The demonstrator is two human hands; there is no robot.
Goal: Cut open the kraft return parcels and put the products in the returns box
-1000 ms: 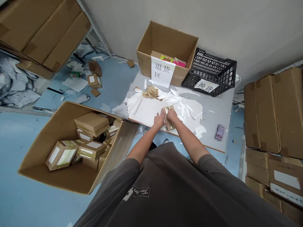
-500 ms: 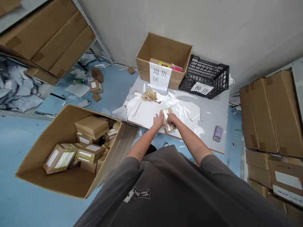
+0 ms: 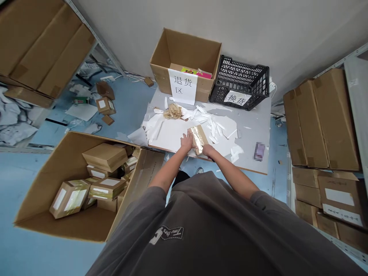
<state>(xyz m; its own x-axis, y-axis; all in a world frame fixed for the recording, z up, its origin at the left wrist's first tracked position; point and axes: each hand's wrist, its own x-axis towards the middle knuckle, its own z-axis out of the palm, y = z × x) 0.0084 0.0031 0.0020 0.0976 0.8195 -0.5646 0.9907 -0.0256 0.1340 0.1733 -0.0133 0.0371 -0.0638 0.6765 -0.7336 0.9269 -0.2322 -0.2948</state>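
A small cardboard box (image 3: 202, 134) with shiny clear tape along its top lies at the near edge of the table. My left hand (image 3: 187, 142) grips its left side, thumb and fingers spread along the edge. At the box's near right corner, my right hand (image 3: 208, 150) is closed around a small dark-handled tool (image 3: 213, 159); only a dark bit shows below the fist, and its working end is hidden. Beyond the box lie torn white paper strips (image 3: 215, 128) and a crumpled wad of brownish tape (image 3: 173, 111).
On the grey-white table (image 3: 250, 134) stand a labelled carton (image 3: 161, 76) and a black plastic crate (image 3: 241, 78). A big open carton (image 3: 37, 203) of small parcels is at left. Stacked boxes (image 3: 324, 122) line the right, and a blurred purple item (image 3: 259, 151) lies on the table's right.
My right hand has moved from the box's top toward its near right corner. My left hand keeps its hold. The whole view has shifted slightly.
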